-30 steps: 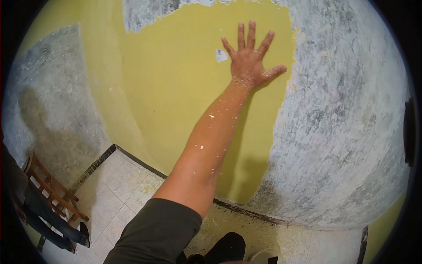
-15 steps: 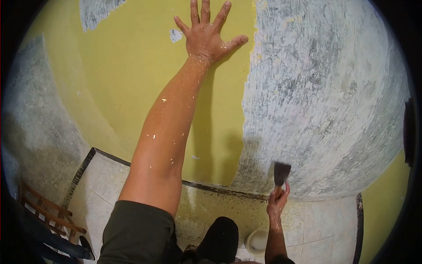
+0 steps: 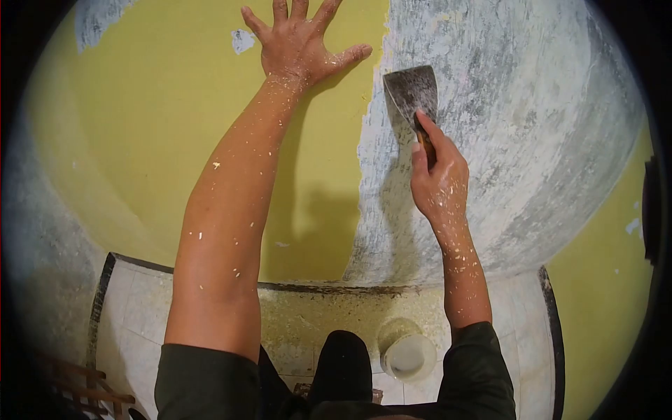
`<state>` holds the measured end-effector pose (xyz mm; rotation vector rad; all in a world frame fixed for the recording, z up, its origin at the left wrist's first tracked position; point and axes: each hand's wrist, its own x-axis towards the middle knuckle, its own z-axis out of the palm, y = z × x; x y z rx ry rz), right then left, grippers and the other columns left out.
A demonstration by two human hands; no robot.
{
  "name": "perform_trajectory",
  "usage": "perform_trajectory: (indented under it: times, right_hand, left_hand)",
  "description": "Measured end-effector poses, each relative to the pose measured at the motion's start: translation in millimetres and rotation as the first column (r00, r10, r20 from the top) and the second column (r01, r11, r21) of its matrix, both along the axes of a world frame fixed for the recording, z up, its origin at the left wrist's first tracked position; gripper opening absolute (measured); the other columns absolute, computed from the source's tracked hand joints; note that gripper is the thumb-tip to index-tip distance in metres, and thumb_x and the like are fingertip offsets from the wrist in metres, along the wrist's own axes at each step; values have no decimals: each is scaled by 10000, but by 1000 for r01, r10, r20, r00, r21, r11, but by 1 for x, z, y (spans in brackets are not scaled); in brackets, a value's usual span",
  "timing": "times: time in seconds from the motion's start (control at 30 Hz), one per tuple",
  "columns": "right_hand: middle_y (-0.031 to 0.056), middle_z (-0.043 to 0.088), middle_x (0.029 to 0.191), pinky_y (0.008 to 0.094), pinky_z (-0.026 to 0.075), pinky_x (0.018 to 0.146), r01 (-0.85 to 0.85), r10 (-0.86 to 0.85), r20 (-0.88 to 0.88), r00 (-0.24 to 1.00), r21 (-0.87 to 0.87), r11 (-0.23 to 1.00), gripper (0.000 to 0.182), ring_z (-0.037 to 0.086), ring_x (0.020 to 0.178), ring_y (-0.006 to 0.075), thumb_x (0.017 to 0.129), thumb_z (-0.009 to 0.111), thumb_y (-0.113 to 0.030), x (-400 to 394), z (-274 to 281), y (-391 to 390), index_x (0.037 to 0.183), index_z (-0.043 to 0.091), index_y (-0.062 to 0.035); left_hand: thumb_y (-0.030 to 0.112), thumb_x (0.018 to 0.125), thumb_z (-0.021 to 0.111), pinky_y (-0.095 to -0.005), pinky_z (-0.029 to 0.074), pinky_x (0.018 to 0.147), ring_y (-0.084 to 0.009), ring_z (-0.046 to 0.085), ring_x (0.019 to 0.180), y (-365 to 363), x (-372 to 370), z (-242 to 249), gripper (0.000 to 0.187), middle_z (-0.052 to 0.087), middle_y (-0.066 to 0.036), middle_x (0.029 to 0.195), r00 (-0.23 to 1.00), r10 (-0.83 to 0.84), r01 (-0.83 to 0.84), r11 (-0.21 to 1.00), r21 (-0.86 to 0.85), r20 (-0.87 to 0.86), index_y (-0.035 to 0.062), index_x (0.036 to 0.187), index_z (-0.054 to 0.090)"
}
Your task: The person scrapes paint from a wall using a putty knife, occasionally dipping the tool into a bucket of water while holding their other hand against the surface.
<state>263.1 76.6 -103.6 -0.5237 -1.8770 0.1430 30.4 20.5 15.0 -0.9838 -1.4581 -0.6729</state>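
Note:
My left hand (image 3: pixel 297 42) is pressed flat on the yellow painted wall (image 3: pixel 161 140), fingers spread, holding nothing. My right hand (image 3: pixel 437 178) grips the handle of a scraper (image 3: pixel 411 94), index finger laid along it. Its wide metal blade points up and lies against the wall at the border between the yellow paint and the scraped grey-white patch (image 3: pixel 518 126). Both forearms are speckled with paint flakes.
A small white bucket (image 3: pixel 407 353) stands on the tiled floor (image 3: pixel 140 315) by my dark shoe (image 3: pixel 341 364). Paint flakes litter the floor along the dark skirting (image 3: pixel 315 287). A wooden chair (image 3: pixel 77 392) shows at the lower left. A small bare chip (image 3: pixel 242 40) marks the yellow paint.
My right hand has risen from near the floor to chest height, bringing the scraper blade up to the paint edge. The view has shifted right; my left hand stays on the wall.

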Motion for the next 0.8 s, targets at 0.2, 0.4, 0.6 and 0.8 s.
perform_trajectory:
  times: [0.2, 0.4, 0.6, 0.8]
  right_hand:
    - [183, 629, 770, 472, 506, 650, 246, -251, 109, 962, 57, 968, 407, 635, 699, 369, 896, 580, -114, -15, 25, -26, 1302, 583, -141]
    - [187, 678, 782, 486, 515, 665, 385, -382, 197, 903, 29, 923, 372, 662, 737, 379, 911, 567, -136, -27, 34, -45, 1282, 592, -137]
    - [202, 699, 831, 481, 531, 689, 432, -416, 161, 895, -77, 899, 329, 678, 759, 388, 926, 555, -157, -39, 50, -66, 1248, 614, -121]
    - [204, 705, 861, 467, 553, 739, 478, -481, 84, 872, 54, 876, 320, 688, 783, 382, 925, 548, -165, -57, 72, -59, 1228, 634, -115]
  left_hand:
    - [716, 689, 622, -726, -21, 1105, -383, 39, 1501, -7, -2, -1, 967, 124, -142, 1634, 995, -104, 104, 995, -9, 0, 318, 1519, 326]
    - [631, 704, 657, -712, -34, 1121, -369, 41, 1503, -4, -12, -8, 913, 130, -124, 1635, 992, -114, 114, 993, -1, -48, 307, 1504, 359]
    - [609, 734, 655, -697, -50, 1134, -342, 42, 1509, -31, -1, -1, 874, 137, -101, 1637, 976, -196, 209, 967, -148, 99, 293, 1497, 370]
    - [624, 746, 648, -691, -49, 1139, -326, 47, 1511, -20, -14, -2, 862, 147, -82, 1637, 964, -264, 266, 961, -74, 34, 297, 1495, 372]
